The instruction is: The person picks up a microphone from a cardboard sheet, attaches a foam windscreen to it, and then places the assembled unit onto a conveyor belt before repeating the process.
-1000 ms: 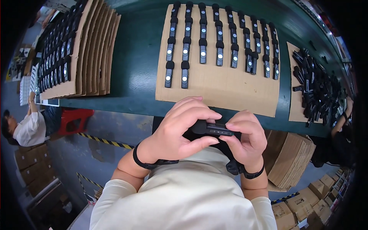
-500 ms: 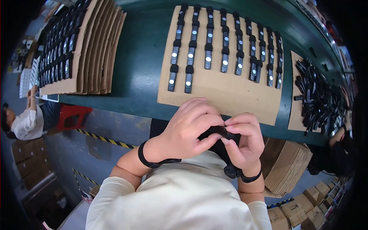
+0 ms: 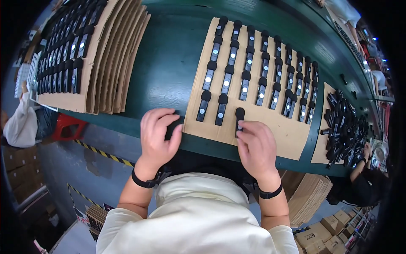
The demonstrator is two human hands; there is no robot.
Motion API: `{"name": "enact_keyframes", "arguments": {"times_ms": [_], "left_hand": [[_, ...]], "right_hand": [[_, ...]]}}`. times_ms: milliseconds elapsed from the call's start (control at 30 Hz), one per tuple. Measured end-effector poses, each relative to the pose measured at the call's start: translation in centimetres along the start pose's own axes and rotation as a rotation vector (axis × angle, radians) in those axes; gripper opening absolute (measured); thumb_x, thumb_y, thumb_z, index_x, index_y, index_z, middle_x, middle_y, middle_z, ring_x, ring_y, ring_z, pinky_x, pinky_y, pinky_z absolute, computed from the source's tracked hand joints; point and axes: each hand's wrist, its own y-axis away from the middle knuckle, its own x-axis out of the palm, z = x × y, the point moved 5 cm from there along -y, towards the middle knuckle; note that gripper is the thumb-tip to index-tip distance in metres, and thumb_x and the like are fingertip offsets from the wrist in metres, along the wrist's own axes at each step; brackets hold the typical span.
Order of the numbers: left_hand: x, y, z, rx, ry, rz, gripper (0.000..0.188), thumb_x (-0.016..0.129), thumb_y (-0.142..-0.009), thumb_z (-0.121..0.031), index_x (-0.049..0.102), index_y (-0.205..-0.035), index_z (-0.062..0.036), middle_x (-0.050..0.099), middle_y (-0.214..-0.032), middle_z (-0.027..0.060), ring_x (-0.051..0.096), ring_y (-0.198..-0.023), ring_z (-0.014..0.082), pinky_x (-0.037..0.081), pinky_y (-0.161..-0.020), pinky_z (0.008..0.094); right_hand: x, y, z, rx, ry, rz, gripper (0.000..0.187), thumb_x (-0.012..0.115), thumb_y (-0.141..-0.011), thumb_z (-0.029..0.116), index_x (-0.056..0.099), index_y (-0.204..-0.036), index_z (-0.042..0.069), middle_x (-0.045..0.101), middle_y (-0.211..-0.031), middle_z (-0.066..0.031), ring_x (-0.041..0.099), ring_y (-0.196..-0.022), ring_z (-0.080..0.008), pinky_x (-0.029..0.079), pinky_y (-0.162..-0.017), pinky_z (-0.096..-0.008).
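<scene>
My right hand [image 3: 259, 146] pinches the lower end of a small black microphone with a foam cap [image 3: 240, 115], which stands lengthwise over the near part of a cardboard sheet [image 3: 275, 131]. Rows of similar microphones, such as this one [image 3: 221, 109] just left of it, lie on that sheet, many with a bright round spot. My left hand [image 3: 155, 137] hovers at the table's front edge, left of the sheet's near corner. Its fingers are curved and apart from the thumb, with a dark patch showing between them.
At left, stacked cardboard sheets [image 3: 120, 63] carry more microphones. A heap of loose black pieces [image 3: 344, 131] lies on cardboard at right, beside another person's arm [image 3: 358, 169]. A red stool [image 3: 67, 129] and a seated person [image 3: 25, 116] are at far left. Folded cardboard [image 3: 311, 197] stands below the table.
My hands have parted from over my lap, where both held a small black piece. The right moved forward to the sheet with a microphone; the left went left. The view has shifted.
</scene>
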Motion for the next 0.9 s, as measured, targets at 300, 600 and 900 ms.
{"name": "enact_keyframes", "arguments": {"times_ms": [300, 600, 900], "left_hand": [[-0.1, 0.2, 2.3, -0.042, -0.112, -0.027, 0.027, 0.071, -0.076, -0.004, 0.062, -0.102, -0.0033, 0.062, -0.110, 0.0139, 0.058, -0.100, 0.0349, 0.046, -0.091, 0.0456], [0.3, 0.6, 2.4, -0.063, -0.106, -0.016, 0.025, 0.069, -0.078, -0.003, 0.063, -0.101, -0.0022, 0.062, -0.111, 0.0147, 0.057, -0.103, 0.0356, 0.045, -0.093, 0.0457], [0.8, 0.3, 1.5, -0.041, -0.133, 0.009, 0.021, 0.064, -0.081, 0.004, 0.061, -0.102, 0.0009, 0.061, -0.111, 0.0171, 0.058, -0.102, 0.0347, 0.046, -0.091, 0.0420]], "right_hand": [[0.7, -0.3, 0.2, 0.044, 0.072, 0.071, 0.032, 0.073, -0.073, -0.002, 0.061, -0.101, 0.008, 0.062, -0.113, -0.0111, 0.061, -0.097, -0.0321, 0.048, -0.082, -0.0407], [0.6, -0.6, -0.1, 0.078, 0.076, 0.054, 0.031, 0.073, -0.074, 0.000, 0.062, -0.102, 0.008, 0.061, -0.114, -0.0117, 0.061, -0.096, -0.0315, 0.048, -0.082, -0.0400], [-2.8, 1.0, -0.1, 0.121, 0.102, 0.046, 0.031, 0.073, -0.074, 0.000, 0.062, -0.102, 0.007, 0.060, -0.116, -0.0143, 0.061, -0.101, -0.0330, 0.049, -0.083, -0.0409]]}}
